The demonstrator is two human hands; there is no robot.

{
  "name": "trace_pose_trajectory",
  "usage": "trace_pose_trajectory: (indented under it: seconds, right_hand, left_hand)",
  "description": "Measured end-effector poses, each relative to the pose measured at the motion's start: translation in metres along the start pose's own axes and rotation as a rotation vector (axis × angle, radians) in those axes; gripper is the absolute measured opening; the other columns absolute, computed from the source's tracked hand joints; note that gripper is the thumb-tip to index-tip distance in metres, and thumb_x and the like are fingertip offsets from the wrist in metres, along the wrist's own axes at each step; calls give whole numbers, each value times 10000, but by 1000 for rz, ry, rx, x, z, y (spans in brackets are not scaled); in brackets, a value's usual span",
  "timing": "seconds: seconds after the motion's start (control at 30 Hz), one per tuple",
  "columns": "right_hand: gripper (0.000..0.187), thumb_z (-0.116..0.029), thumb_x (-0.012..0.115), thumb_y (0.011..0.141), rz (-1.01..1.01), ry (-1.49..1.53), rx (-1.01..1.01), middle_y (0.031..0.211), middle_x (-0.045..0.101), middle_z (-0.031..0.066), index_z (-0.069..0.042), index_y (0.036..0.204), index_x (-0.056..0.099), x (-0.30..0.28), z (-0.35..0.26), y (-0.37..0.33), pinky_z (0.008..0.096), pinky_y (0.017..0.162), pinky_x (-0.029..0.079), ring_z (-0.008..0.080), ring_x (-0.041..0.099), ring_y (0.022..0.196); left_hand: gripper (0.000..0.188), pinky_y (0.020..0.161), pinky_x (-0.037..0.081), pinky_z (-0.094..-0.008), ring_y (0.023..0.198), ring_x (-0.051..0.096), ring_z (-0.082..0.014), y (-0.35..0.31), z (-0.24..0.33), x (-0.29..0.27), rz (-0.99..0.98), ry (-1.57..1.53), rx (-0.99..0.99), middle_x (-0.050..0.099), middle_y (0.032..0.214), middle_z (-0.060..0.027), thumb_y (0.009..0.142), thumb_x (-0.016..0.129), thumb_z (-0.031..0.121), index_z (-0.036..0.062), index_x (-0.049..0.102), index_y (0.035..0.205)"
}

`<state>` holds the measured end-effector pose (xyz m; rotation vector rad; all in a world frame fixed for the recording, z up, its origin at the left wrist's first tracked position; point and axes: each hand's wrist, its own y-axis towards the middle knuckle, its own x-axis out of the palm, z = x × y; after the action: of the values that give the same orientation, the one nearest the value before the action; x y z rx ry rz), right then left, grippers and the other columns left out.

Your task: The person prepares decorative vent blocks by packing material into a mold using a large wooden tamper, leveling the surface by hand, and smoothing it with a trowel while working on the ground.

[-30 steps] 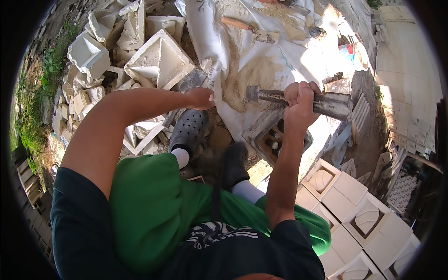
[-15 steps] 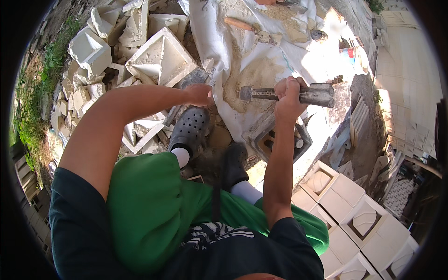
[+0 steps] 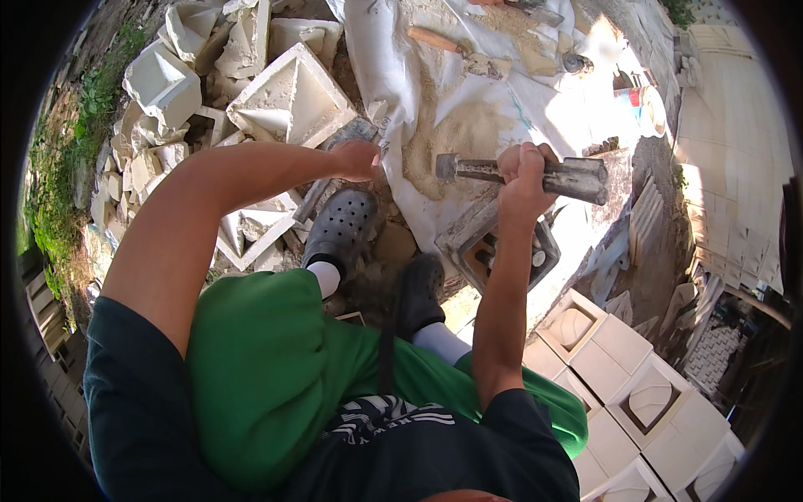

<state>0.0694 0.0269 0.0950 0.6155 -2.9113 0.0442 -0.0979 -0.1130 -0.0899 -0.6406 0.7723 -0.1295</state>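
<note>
My right hand (image 3: 525, 174) is closed around the middle of a grey rammer-like tool (image 3: 577, 180), held level above a white sheet (image 3: 393, 92) with sand (image 3: 456, 134) on it. The tool has a short round head at its left end and a thicker block at its right. Below that hand stands a dark grey box (image 3: 548, 272) with divided openings, partly hidden by my forearm. My left hand (image 3: 355, 159) is curled at a grey frame (image 3: 358, 130) beside my shoe; its fingertips are mostly hidden.
Broken white hollow blocks (image 3: 293, 96) are heaped on the left. A wooden-handled trowel (image 3: 435, 38) lies on the sheet's far part, and a white bucket (image 3: 651, 110) is farther right. Rows of cream blocks (image 3: 615, 347) stand at the lower right, close to my right leg.
My right hand and the rammer-like tool have shifted slightly to the right and nearer me. My left hand stays by the grey frame. The whole view has moved slightly.
</note>
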Motion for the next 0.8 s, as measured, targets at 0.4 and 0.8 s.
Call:
trace_pose_trajectory:
  seconds: [0.4,0.8]
  right_hand:
    - [303,-24,495,848,-90,-175,-54,516,333,-27,-109,606,334,-15,71,0,259,461,268,77,313,462]
    - [297,-36,514,811,119,-172,-81,518,345,-24,-108,593,326,9,67,-18,245,441,297,75,316,445]
  left_hand:
    - [305,903,426,-428,1048,560,-317,9,-5,6,49,27,23,613,1052,-149,808,592,329,90,609,996]
    - [299,878,428,-447,1026,564,-318,16,-3,0,18,22,28,620,1012,-137,815,585,344,104,582,993]
